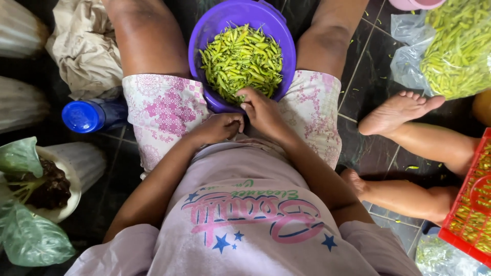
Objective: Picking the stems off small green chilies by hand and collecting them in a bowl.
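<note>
Fingers point(249, 104) of the right hand point(263, 115) curl at the near rim of a round purple plastic basin point(204, 36), touching the heap of slim green chilli peppers point(243, 56) inside; whether they pinch one cannot be told. The left hand point(220, 127) rests just beside it, closed into a loose fist near the lap, its contents hidden. The peppers lie straight ahead of both hands, between the seated person's knees, their long axes pointing every way; the right hand is the nearer.

One basin of peppers, far too many to count. One clear plastic bag of more green peppers point(455, 51) sits well apart at upper right, one red plastic crate point(468, 214) at lower right, beside another person's two bare feet point(396, 112) on the dark tiled floor point(368, 66). One blue-capped bottle point(84, 116) lies at left.
</note>
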